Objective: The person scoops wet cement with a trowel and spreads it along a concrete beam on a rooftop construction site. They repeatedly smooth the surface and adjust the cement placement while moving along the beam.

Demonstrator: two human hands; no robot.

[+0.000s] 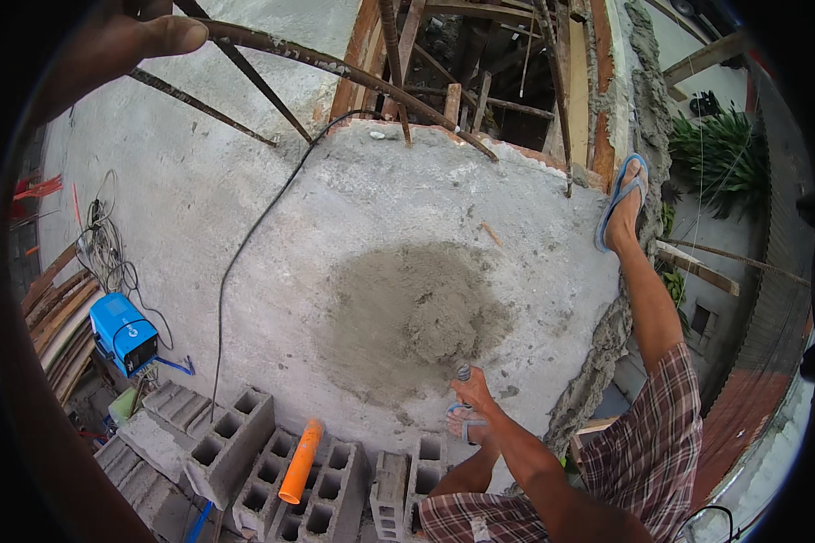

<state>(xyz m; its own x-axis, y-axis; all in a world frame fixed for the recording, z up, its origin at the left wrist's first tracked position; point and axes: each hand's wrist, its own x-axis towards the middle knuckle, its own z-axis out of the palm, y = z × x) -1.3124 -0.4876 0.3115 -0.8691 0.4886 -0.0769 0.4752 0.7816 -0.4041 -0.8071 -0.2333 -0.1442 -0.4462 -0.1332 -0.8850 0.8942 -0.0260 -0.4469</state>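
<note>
My left hand [122,45] is raised at the upper left, its fingers closed around the upper end of a rusty steel bar [335,65] that slants down to the concrete slab. Low in front of me, my right hand [474,389] is a fist around a short tool handle [464,372] with a rounded grey end. The rest of that tool cannot be made out. Just beyond this fist lies a heap of wet grey mortar [444,326], within a wider smear of it on the slab [272,290]. My right hand is close above my sandalled foot [466,421].
Hollow concrete blocks [235,434] and an orange pipe [301,460] lie along the near side. A blue machine [123,333] stands left, near a black cable [235,258]. More steel bars [392,68] rise beside a timber-framed opening [480,68]. The slab's rough right edge [598,362] drops off.
</note>
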